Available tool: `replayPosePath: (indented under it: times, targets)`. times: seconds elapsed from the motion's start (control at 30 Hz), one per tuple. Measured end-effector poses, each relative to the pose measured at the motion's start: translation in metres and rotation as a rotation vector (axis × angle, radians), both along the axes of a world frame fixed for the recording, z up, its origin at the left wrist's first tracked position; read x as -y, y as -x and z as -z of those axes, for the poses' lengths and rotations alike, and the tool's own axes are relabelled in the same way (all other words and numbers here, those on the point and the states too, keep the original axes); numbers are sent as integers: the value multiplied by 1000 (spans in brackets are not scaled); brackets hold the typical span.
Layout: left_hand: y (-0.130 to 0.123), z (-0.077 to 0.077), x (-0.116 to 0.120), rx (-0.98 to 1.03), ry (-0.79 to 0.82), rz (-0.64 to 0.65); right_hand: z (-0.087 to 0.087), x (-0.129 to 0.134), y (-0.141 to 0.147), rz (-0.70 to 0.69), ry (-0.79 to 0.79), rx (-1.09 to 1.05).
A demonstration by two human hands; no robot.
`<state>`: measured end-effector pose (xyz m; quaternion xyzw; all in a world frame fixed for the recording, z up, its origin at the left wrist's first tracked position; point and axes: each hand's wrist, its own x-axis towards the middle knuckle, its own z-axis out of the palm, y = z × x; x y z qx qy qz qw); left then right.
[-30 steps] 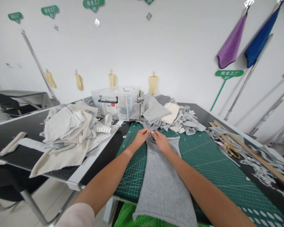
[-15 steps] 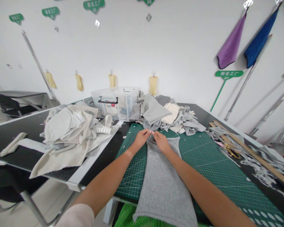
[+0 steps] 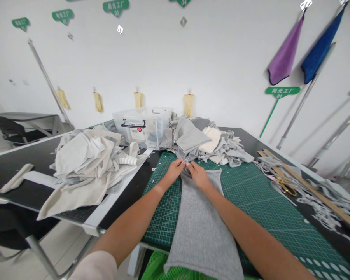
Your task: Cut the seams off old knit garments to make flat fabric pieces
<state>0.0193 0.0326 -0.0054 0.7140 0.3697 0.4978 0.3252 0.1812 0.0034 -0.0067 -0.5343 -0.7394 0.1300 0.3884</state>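
Note:
A long grey knit cloth lies over the green cutting mat, and its near end hangs past the table's front edge. At the cloth's far left corner, my left hand and my right hand meet fingertip to fingertip. Both hands pinch the cloth's edge there. The exact bit between the fingertips is too small to make out. Just beyond my fingers rises a heap of grey and cream cloth pieces.
Another cloth pile covers part of the left table. Behind stands a clear plastic box. On the right lie gold-handled scissors, a long wooden strip and pale scraps. A green mesh basket sits below the front edge.

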Motion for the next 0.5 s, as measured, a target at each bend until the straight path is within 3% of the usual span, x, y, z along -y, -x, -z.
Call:
replayPosePath:
  times: [0.5]
  targets:
    - [-2,4,3,152,81,53,1,-2,-1,-16,-7,8]
